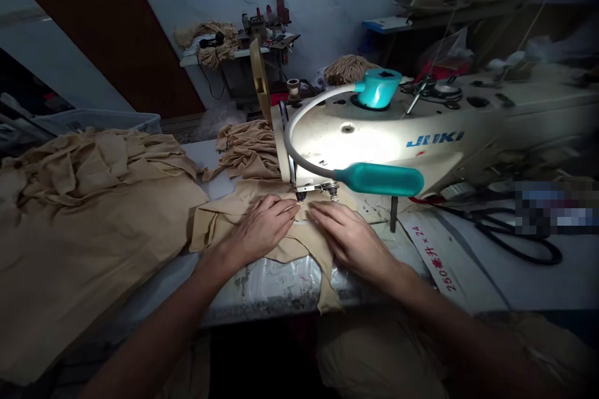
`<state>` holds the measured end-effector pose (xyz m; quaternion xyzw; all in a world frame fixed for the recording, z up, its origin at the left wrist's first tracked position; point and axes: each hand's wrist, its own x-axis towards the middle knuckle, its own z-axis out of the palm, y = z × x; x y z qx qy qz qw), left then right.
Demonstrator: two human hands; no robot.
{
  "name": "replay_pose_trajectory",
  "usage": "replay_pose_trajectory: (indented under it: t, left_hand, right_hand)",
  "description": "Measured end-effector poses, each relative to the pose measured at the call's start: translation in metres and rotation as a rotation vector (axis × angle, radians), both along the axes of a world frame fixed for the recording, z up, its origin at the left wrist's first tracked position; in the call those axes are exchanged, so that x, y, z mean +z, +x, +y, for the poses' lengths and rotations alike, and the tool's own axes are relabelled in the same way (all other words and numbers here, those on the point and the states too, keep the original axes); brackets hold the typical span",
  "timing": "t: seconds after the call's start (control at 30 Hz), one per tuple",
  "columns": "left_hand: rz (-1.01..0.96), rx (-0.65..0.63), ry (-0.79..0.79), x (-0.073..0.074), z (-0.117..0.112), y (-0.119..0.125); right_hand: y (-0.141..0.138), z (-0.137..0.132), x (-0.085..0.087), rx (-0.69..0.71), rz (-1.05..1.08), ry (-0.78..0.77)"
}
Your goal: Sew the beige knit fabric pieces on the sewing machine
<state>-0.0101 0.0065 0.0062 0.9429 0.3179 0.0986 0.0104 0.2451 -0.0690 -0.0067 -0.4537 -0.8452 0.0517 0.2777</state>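
Note:
A piece of beige fabric [292, 248] lies under the needle area of a white sewing machine [365, 131], with one narrow end hanging over the table's front edge. My left hand [262, 227] presses on the fabric left of the presser foot [301, 196], fingers held together and closed on the cloth. On the other side, my right hand [353, 237] has its fingers drawn together on the same fabric, just right of the foot. Both thumbs are mostly hidden. A teal gooseneck lamp [384, 179] is fixed to the machine and lights its body.
A large heap of beige cloth [93, 199] covers the left side; gathered cloth [253, 149] lies behind the needle. Black-handled scissors [510, 230] rest at the right. A plastic bin [112, 120] stands at the far left. Another machine [257, 26] stands by the wall.

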Motion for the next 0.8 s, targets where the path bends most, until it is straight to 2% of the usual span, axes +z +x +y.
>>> replay_pose_trajectory:
  t: [0.1,0.2,0.3,0.43,0.67,0.8]
  left_hand:
    - [-0.014,-0.025,-0.031,0.001,0.008,-0.002]
    - [-0.012,-0.029,-0.045,0.003,0.015,-0.002]
    - [0.03,-0.031,-0.005,0.006,0.017,0.001]
    - [0.106,-0.049,0.101,0.006,0.012,0.005]
    - [0.094,-0.05,0.143,-0.001,0.01,0.002]
    - [0.111,-0.057,0.184,-0.004,0.008,0.001]
  right_hand:
    - [0.005,0.03,-0.001,0.023,-0.148,-0.058]
    - [0.016,0.04,0.003,0.087,-0.229,-0.096]
    - [0.019,0.04,0.007,0.128,-0.279,-0.084]
    - [0.015,0.037,0.004,0.123,-0.341,-0.034]
    - [0.008,0.035,0.003,0.048,-0.268,-0.031]
    - [0.0,0.031,0.003,-0.009,-0.312,-0.017]
